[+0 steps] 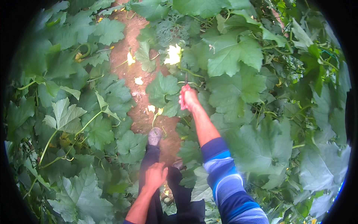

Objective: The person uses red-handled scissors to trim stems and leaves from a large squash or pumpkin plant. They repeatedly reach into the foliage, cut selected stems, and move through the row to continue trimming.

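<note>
My right hand (191, 98) reaches forward, gripping a red-handled hand tool (183, 101). A narrow dark end of the tool points away from me; its exact shape is blurred. Just beyond it, a large pale-yellow flower (173, 55) stands among the leaves, with a green stem (192, 73) running beside the tool. I cannot tell whether the tool touches this stem. My left hand (155, 174) hangs over my dark trouser leg (149, 161), thumb apart from the fingers, with nothing visible in it.
Broad green leaves (236, 56) crowd both sides of a narrow reddish soil path (131, 36). Yellow blossoms (130, 59) lie along it, one fallen bloom (138, 81) nearer me. My shoe (154, 136) is on the path beside cut flowers (155, 111). Vines (57, 158) spread at left.
</note>
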Tool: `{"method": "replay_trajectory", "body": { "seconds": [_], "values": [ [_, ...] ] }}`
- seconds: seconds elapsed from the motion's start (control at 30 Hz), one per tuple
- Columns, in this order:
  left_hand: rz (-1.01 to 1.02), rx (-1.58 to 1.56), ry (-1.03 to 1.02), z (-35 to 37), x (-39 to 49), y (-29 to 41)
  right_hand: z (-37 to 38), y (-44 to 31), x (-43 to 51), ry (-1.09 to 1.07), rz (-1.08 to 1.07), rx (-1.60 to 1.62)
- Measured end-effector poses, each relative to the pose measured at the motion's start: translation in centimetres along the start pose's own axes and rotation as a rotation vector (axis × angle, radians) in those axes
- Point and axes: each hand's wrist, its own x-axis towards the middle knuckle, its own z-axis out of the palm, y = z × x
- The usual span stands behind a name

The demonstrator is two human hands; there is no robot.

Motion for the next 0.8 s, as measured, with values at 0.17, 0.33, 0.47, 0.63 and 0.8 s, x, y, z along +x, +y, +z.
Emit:
{"method": "replay_trajectory", "body": {
  "seconds": [0.17, 0.33, 0.47, 0.63, 0.8],
  "values": [
    [0.02, 0.045, -0.069, -0.9, -1.9, 2.3, 1.0, 3.8, -9.5, -0.143, 0.043, -0.027],
    [0.051, 0.084, -0.065, -3.9, -4.0, 5.2, 1.0, 7.8, -21.2, -0.34, 0.067, -0.007],
    [0.063, 0.052, 0.008, -7.0, -5.3, 6.6, -0.1, 8.7, -28.5, -0.376, 0.24, -0.027],
    [0.072, 0.055, 0.053, -11.2, -7.0, 8.4, -0.6, 5.7, -35.7, -0.475, 0.181, 0.064],
    [0.105, 0.079, 0.091, -15.3, -8.5, 11.9, -2.0, 0.0, -45.0, -0.429, -0.003, -0.191]
  ]
}}
